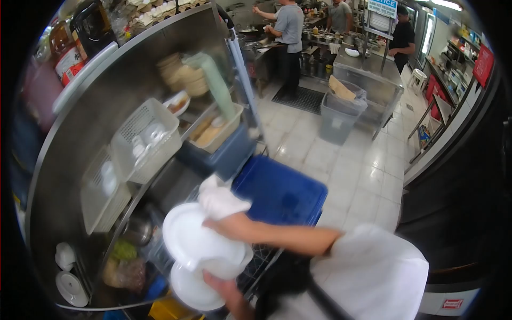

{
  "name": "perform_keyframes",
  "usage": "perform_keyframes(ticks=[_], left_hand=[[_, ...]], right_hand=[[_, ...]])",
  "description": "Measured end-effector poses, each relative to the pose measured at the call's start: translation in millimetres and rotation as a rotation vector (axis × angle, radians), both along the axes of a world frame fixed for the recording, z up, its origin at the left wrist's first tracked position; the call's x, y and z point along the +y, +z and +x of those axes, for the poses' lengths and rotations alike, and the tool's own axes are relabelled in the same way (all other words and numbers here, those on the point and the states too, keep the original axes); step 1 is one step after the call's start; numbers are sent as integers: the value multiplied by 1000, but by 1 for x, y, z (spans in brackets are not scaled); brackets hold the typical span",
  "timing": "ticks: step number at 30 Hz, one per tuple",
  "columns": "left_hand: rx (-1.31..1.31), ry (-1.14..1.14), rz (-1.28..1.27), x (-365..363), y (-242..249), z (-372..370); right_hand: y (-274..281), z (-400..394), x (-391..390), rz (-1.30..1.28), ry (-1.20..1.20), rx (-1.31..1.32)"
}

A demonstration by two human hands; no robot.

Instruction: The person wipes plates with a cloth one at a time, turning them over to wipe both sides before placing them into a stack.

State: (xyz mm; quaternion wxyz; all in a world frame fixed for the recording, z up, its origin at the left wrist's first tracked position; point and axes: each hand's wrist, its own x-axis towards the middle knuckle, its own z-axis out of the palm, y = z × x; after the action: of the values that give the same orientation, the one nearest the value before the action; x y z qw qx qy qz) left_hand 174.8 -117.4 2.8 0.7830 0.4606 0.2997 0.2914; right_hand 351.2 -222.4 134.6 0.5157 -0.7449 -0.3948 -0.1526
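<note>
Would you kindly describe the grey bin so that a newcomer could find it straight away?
Look to the steel counter in the middle of the kitchen, beyond the tiled floor. The grey bin stands on the floor against its near end. It is the only lined bin, with brown cardboard sticking out of its top.
</note>
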Motion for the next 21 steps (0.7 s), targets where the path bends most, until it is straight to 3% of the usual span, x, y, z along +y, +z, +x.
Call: perform_keyframes(ticks=[2, 4, 5, 6, 7, 9, 10, 11, 12, 13, 15, 21], left_hand=[[-12, 13, -53, 0, -8, 2], [-216, -28, -300, 4, -10, 0], [-217, -27, -302, 1, -9, -1], [-228, -9, -262, -7, 1, 1], [-237, 9, -220, -9, 8, 3], [-139, -3, -82, 9, -25, 27], [1, 77, 38, 14, -50, -11], [-202, 11, -189, 11, -33, -5], [-328, 96, -480, 21, -28, 0], [-218, 243, -421, 16, -23, 6], [-287, 227, -417, 20, -14, 11], [-255, 253, -337, 19, -5, 17]], right_hand=[[-9, 8, -1, -219, 187, 673], [-37, 21, 1, -281, 166, 582], [-50, 28, 3, -338, 147, 488], [-50, 40, -6, -487, 234, 667], [-45, 46, -17, -324, 223, 518], [-27, 56, -48, -388, 1, 644], [-44, 71, -69, -358, -124, 826], [-68, 84, -81, -290, -198, 788], [-61, 82, -88, -286, -329, 984], [-57, 67, -92, 28, -353, 855], [-74, 61, -84, 306, -381, 610], [-38, 53, -77, 277, -334, 542]])
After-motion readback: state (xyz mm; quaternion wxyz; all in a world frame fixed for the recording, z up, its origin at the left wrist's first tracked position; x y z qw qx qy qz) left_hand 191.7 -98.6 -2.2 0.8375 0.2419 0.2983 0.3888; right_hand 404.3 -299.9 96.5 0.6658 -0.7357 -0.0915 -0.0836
